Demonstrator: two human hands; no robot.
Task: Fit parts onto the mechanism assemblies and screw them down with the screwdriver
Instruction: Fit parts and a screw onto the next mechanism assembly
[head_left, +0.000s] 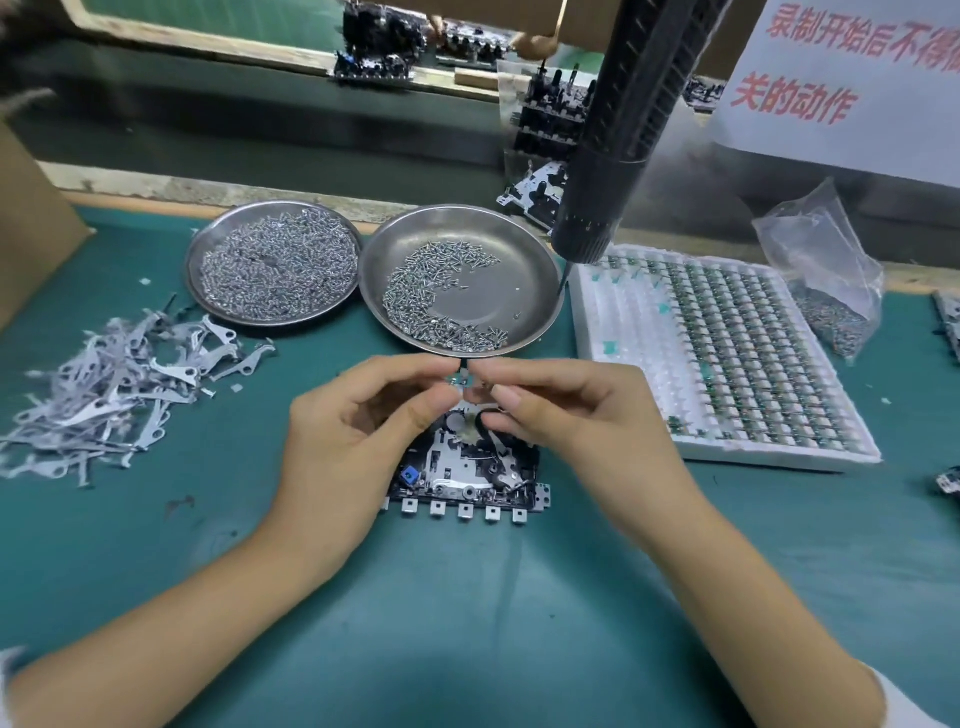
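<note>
Head view: screwdriver (618, 130) hangs near-upright, tip down, above mechanism assembly (462, 467).

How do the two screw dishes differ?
The left dish is nearly covered by a dense layer of screws; the right dish holds a sparse crescent with bare metal showing. The left dish lies flat on the mat; the right dish looks tilted, its rim overlapping the left one. Both are round, shiny metal.
</note>
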